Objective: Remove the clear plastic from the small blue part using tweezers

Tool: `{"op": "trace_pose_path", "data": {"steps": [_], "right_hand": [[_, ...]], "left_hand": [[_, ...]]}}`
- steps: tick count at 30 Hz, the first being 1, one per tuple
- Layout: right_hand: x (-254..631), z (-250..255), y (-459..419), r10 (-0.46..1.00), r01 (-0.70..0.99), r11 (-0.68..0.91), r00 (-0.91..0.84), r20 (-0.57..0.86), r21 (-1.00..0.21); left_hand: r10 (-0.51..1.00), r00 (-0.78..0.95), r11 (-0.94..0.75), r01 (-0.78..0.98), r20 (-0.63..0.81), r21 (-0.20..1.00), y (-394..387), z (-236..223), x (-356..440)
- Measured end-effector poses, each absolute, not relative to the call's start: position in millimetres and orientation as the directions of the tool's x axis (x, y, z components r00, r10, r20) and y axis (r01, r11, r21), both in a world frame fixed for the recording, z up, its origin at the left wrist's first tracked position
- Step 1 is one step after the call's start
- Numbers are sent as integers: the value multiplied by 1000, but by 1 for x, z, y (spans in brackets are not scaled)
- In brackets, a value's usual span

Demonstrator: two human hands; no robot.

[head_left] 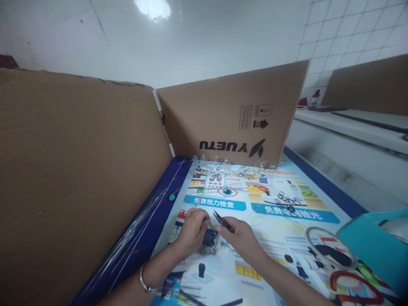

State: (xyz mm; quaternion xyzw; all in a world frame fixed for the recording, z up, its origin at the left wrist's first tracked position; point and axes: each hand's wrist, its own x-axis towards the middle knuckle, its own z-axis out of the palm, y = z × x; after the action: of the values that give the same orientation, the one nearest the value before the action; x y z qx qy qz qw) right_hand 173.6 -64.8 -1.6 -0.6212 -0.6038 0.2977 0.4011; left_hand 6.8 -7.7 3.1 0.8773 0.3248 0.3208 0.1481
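My left hand is closed, thumb and fingertips pinched together. What they grip is too small and blurred to make out. Just to its right, my right hand is closed around a small dark pliers-like tool. Its two pointed jaws are slightly apart and point up and left, close to the left fingertips. Beneath and between both hands lies a clear, shiny clump over a dark patch, partly hidden by the fingers. A thin wire loop sits below the right hand.
Cardboard panels stand left and behind. Clear trinkets line the back edge of the printed sheet. Thin wires lie left, near a green bit. Dark loops, a wire coil, a red ring and a turquoise box are right.
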Motion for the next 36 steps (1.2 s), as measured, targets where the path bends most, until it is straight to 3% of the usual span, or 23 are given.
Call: {"op": "trace_pose_path", "data": {"steps": [4,12,18,22,29,36], "right_hand": [[166,2,-70,996,398,17,76,51,-917],[159,4,-73,987,524,-46,153,41,-851],[164,-3,-66,965,446,-95,262,28,-890],[166,-3,-64,961,393,-87,275,26,-915],[166,-3,-65,949,371,-91,313,32,-924],[166,-11,-63,939,424,-64,331,89,-903]], "left_hand": [[682,560,-731,503,470,461,-9,4,8],[765,488,-642,532,420,552,-14,5,10],[743,479,-665,446,467,600,-16,7,12],[660,485,-751,410,574,518,-17,10,11],[554,559,-825,469,617,315,-23,9,9],[502,632,-859,446,591,252,-26,4,11]]}}
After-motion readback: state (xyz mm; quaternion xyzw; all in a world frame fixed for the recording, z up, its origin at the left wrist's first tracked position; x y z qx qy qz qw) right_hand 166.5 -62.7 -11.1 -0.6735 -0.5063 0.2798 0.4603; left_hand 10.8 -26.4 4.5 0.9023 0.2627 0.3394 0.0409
